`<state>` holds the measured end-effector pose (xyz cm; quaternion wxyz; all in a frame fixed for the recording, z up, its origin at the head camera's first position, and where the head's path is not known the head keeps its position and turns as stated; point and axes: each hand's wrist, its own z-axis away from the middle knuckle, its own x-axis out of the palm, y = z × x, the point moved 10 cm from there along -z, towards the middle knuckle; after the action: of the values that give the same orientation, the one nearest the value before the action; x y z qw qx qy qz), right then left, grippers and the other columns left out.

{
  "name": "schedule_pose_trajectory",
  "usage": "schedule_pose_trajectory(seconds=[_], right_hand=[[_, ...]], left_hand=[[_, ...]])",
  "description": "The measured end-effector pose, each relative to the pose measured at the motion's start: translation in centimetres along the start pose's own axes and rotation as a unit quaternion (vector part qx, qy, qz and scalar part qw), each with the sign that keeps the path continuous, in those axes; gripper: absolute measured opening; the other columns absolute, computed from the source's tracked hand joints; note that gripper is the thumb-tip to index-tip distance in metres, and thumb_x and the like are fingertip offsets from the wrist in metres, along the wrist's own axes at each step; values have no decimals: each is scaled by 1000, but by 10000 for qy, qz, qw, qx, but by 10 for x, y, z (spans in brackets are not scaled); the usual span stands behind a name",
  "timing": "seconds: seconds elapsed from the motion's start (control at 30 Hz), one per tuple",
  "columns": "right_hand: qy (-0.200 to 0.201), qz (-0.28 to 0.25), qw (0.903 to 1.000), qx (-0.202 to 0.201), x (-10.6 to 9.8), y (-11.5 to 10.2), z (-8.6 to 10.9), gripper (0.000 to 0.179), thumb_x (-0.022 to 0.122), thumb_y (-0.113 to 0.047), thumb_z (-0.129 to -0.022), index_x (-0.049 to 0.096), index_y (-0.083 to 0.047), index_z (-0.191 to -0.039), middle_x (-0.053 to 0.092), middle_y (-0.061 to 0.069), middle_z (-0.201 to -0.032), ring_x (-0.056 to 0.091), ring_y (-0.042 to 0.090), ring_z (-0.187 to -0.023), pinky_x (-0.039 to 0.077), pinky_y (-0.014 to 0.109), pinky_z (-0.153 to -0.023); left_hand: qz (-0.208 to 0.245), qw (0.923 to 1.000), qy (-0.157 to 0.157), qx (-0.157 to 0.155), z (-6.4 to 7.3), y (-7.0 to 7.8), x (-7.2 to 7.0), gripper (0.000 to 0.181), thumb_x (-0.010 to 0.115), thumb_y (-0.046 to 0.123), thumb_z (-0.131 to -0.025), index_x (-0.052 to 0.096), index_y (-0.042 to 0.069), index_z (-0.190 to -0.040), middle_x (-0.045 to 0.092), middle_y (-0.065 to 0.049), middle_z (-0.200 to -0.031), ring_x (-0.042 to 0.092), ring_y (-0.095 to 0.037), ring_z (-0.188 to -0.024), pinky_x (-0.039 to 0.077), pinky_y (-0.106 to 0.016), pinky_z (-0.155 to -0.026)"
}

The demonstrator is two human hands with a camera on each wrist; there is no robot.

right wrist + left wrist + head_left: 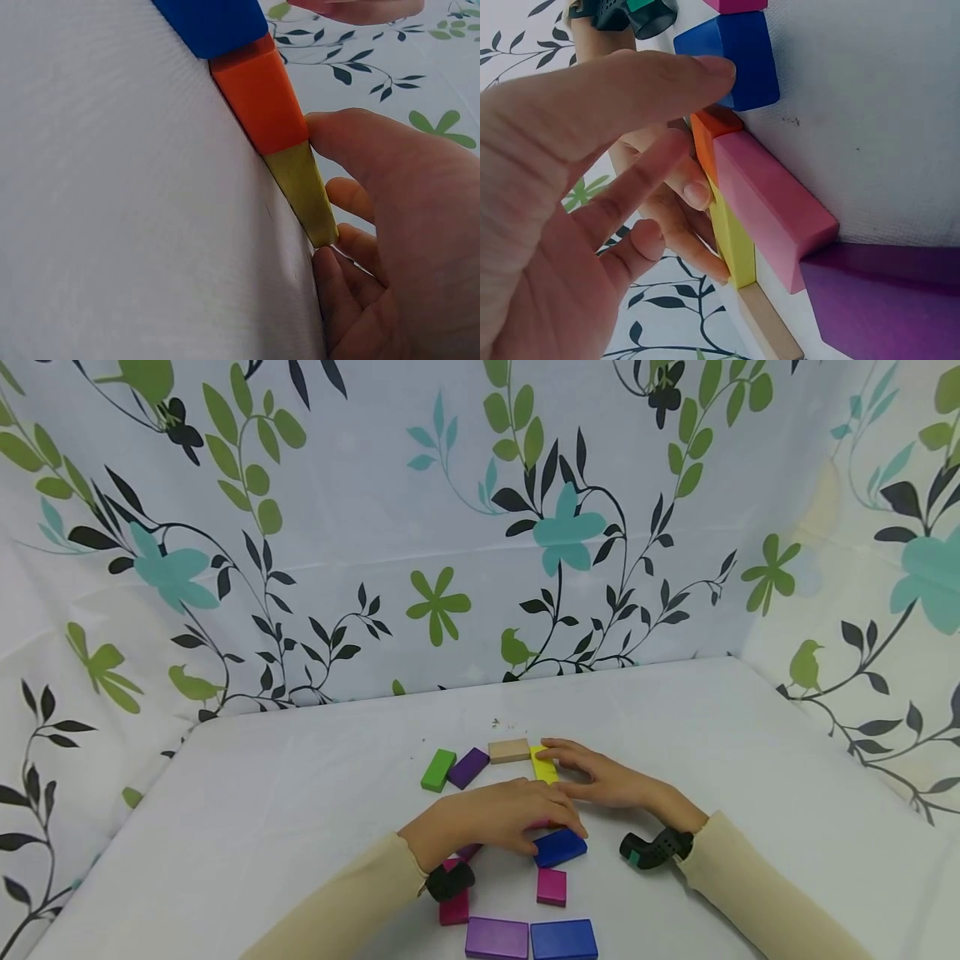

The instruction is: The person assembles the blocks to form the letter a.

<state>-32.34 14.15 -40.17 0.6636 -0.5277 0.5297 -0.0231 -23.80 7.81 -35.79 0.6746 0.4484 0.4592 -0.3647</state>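
Note:
In the head view, my left hand [498, 818] reaches over the block arrangement, its thumb and a finger at opposite ends of a blue block [561, 848]. The left wrist view shows that thumb on the blue block's face. My right hand [607, 777] bends its thumb and fingers along the outer side of a yellow block [542, 767]. Its thumb touches the corner where an orange block [262, 97] meets the yellow one. Inside this row lies a pink block [776, 206], mostly covered by my left hand in the head view.
Beyond the hands, wooden tan [508, 751], purple [468, 768] and green [438, 771] blocks curve leftward. Nearer are magenta blocks [552, 887], a light purple block [497, 938] and another blue block [564, 939]. All lie on a white-covered table [300, 810] before a leaf-patterned cloth [337, 535].

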Motion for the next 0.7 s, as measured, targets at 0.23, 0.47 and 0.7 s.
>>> schedule_pose_trajectory(seconds=[0.23,0.47,0.7], right_hand=[[24,0,9997,236,-2,4,-1,54,61,-29,-96,45,-9,-144,26,18,-157,36,44,-137,27,64,-108],[24,15,9998,205,-1,5,0,54,60,-28,-97,44,-8,-144,26,18,-157,36,44,-137,27,63,-108],[-16,74,10000,-63,1,1,1,52,58,-24,-98,44,-4,-143,26,23,-156,34,46,-137,29,62,-107]], left_hand=[[99,9990,-261,-359,0,-3,2,41,72,16,-89,63,23,-129,58,8,-135,46,-11,-127,34,-28,-109],[-158,9991,-258,-298,-1,-1,3,43,74,17,-87,63,24,-129,56,8,-137,41,-12,-132,32,-31,-111],[-403,9986,-268,-222,-3,1,5,51,76,16,-86,59,26,-133,52,10,-141,35,-15,-137,28,-35,-113]])
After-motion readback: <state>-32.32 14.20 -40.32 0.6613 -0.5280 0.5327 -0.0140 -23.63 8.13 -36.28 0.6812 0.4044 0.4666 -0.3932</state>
